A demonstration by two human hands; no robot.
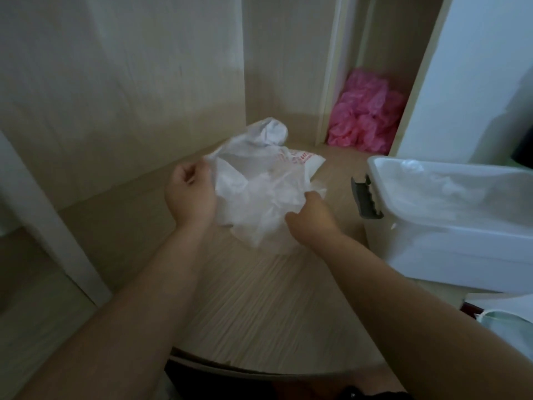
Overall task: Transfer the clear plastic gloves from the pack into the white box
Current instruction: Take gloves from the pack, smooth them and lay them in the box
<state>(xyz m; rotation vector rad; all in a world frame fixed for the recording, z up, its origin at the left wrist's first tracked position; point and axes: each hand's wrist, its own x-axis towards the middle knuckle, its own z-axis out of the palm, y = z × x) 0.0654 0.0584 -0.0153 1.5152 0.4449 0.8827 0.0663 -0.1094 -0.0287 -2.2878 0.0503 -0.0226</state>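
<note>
You are leaning over the wood-grain table (259,298), both forearms reaching in. The white box (461,255) is sitting open at your right on the table, and some loose clear plastic (432,183) is already lying inside it. The pack (259,151), crumpled white plastic with red print, is lying mid-table, left of the box and apart from it, its far end bunching up toward the wall. A heap of pink plastic (366,116) is sitting in the recess behind. Your left hand (190,194) is curling its fingers on the pack's left edge, pinching it. Your right hand (311,217) is gripping a crumpled wad of the clear plastic gloves (265,209) at the pack's near side; wad touching pack, whether partly inside it cannot be told. A grey latch (364,202) is hanging on the box's left end wall
</note>
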